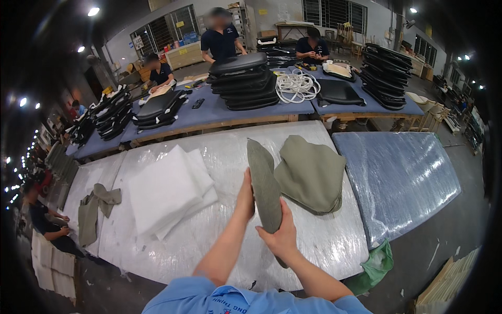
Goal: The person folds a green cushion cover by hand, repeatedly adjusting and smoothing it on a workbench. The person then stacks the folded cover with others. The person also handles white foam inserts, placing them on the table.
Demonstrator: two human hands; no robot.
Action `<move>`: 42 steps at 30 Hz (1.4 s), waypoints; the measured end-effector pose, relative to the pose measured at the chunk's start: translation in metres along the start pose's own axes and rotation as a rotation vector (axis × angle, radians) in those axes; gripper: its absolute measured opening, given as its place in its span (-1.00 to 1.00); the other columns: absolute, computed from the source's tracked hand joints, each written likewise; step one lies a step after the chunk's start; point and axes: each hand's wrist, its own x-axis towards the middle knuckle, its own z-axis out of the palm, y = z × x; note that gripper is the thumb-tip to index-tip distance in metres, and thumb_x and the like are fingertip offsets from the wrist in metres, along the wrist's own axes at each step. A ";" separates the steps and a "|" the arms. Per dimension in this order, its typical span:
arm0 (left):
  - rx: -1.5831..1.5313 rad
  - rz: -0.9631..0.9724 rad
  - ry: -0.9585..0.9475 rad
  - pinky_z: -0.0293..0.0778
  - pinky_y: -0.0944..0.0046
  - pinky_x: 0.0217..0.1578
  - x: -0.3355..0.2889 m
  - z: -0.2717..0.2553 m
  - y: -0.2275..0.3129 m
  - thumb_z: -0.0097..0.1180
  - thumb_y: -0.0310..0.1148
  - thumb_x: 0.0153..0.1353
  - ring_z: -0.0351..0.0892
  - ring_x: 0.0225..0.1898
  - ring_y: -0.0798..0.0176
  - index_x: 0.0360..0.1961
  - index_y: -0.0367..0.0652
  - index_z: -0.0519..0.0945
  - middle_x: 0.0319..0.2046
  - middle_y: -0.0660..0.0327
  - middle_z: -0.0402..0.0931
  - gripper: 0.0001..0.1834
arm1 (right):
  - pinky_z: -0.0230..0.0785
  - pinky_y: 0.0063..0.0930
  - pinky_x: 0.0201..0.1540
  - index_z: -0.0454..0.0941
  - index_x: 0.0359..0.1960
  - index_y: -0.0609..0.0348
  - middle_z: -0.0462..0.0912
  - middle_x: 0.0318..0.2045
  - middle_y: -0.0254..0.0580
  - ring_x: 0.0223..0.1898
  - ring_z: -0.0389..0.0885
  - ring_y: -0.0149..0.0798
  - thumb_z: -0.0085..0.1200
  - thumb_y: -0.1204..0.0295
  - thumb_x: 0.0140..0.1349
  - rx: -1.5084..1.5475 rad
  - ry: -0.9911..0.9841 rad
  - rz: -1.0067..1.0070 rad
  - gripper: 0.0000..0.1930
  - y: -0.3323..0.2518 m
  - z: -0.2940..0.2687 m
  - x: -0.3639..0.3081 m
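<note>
In front of me an olive-green fabric-covered cushion [265,191] stands tilted on edge above the plastic-wrapped table, its narrow side toward me. My left hand [246,198] presses along its left face, fingers partly out of sight. My right hand [281,233] grips its right side lower down, thumb toward the near edge. Whether the piece is padded or only a cover, I cannot tell. Just right of it lies a stack of olive-green fabric pieces [312,175]. White padding sheets [164,191] lie stacked on the left, and a loose olive-green fabric strip [90,214] sits farther left.
The wrapped work surface [324,251] adjoins a blue wrapped slab [397,178] on the right. A green bag [375,269] hangs by its near corner. Behind, a blue-topped table [209,118] carries black seat pads [243,83] and white cord [297,86]. Several people work around.
</note>
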 end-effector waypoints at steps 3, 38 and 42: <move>0.155 0.380 -0.093 0.06 0.16 0.46 -0.090 0.026 0.015 -0.18 0.19 0.53 0.10 0.52 0.15 0.62 -0.13 -0.12 0.54 0.10 0.08 -0.11 | 0.30 -0.08 0.36 0.04 0.51 0.26 0.32 0.35 0.21 0.37 0.37 0.17 0.48 0.33 -0.01 0.022 0.007 -0.021 0.07 -0.011 0.002 0.015; 1.217 0.588 0.368 0.56 0.04 0.01 -0.207 -0.003 -0.059 0.60 -0.14 -0.07 0.64 0.03 -0.10 0.15 -0.19 0.52 0.01 -0.02 0.63 -0.23 | 0.34 -0.19 -0.08 0.60 -0.49 0.10 0.58 -0.54 -0.22 -0.40 0.53 -0.04 0.13 0.26 0.26 -0.081 0.117 -0.757 -0.76 -0.041 -0.060 0.027; 1.323 0.554 0.284 0.58 0.10 -0.05 -0.200 -0.003 -0.030 0.62 -0.12 -0.10 0.69 -0.06 -0.02 0.04 -0.15 0.60 -0.11 0.04 0.69 -0.31 | 0.35 -0.24 -0.13 0.61 -0.49 0.15 0.59 -0.53 -0.15 -0.42 0.54 -0.01 0.13 0.30 0.24 -0.084 0.291 -0.633 -0.78 -0.036 -0.074 0.028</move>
